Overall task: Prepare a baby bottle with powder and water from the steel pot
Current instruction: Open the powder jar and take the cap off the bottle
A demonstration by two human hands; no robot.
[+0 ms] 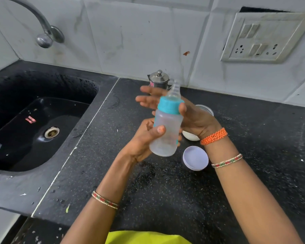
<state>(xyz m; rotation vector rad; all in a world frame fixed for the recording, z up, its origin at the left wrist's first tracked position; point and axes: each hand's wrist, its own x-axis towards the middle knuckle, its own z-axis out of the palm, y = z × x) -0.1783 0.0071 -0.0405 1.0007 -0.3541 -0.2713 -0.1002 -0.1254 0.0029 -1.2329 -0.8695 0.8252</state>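
two hands hold one, seemingly capped, bottle

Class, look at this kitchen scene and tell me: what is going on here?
A person stands at a dark counter beside a sink. The left hand holds a baby bottle round its body, tilted, with the teal collar and teat fitted. The right hand lies against the collar, fingers mostly straight. The bottle looks nearly empty. A lidded steel pot stands by the wall, and a lilac lid lies on the counter.
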